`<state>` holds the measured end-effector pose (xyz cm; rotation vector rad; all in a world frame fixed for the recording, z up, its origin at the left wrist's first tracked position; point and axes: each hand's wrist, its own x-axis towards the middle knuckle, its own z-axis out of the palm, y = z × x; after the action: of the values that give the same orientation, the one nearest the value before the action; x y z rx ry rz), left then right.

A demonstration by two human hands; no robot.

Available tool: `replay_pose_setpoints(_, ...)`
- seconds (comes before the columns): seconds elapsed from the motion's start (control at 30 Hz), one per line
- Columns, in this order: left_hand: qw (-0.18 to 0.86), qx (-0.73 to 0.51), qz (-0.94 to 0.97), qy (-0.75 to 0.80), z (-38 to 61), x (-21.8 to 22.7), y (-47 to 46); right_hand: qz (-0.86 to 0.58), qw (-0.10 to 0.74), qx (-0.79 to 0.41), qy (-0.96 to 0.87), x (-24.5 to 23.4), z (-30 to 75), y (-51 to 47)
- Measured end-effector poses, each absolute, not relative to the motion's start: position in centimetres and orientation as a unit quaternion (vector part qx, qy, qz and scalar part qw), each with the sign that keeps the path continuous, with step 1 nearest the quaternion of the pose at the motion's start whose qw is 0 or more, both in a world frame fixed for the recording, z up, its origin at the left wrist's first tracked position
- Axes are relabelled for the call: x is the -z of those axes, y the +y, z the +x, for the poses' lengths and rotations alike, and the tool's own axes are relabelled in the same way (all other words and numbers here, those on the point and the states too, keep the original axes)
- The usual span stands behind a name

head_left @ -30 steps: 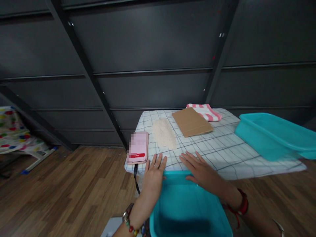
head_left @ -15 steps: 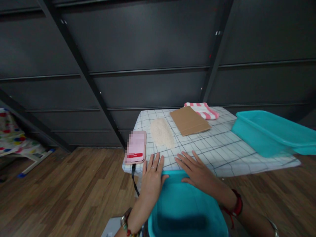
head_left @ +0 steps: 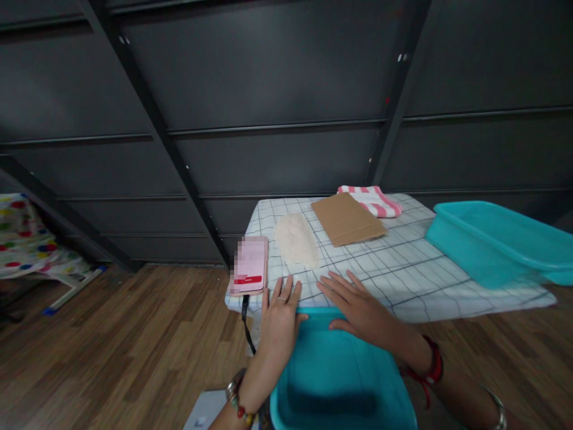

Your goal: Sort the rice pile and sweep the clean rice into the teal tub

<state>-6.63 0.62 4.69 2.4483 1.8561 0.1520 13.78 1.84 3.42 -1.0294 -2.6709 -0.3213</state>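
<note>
My left hand (head_left: 280, 316) lies flat with fingers stretched out, over the table's front edge and the left rim of a turquoise plastic tub (head_left: 340, 370). On the other side of that tub's far rim, my right hand (head_left: 353, 307) rests with its fingers spread. Neither hand holds anything. Just beyond the fingertips is a flat heap of pale grains (head_left: 296, 240), which look like rice, on a white checked tablecloth (head_left: 385, 272). A brown cardboard piece (head_left: 348, 220) lies right of the heap, partly over a pink-and-white striped cloth (head_left: 373, 200).
A pink-edged phone (head_left: 250, 263) lies at the table's left edge, with a black strap (head_left: 246, 325) hanging down. A second turquoise tub (head_left: 501, 245) stands at the right end. Behind the table rises a dark panelled wall (head_left: 277, 71). Wooden floor (head_left: 147, 334) shows at left.
The whole view has shifted slightly, so the table and its things appear a little further right. Both hands keep nearly the same place and pose.
</note>
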Motion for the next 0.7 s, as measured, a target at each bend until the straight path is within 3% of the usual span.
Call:
replay_pose_setpoints(0.3,0.04,-0.063,0.797,0.6,-6.8,-4.3,0.7,-0.412,0.202,0.087,-0.884,-6.5,18.3,6.4)
replay_pose_setpoints(0.4,0.033,-0.07,0.798,0.597,-6.9,-4.2,0.7,-0.514,0.23,0.035,-0.826,-9.4,21.5,10.8)
replay_pose_setpoints(0.5,0.029,-0.065,0.796,0.602,-6.8,-4.3,0.7,-0.66,0.199,-0.051,-0.722,-12.2,23.4,15.2)
replay_pose_setpoints(0.7,0.042,-0.056,0.796,0.602,-7.0,-4.4,0.6,-0.735,0.201,-0.119,-0.636,-13.7,23.8,19.4)
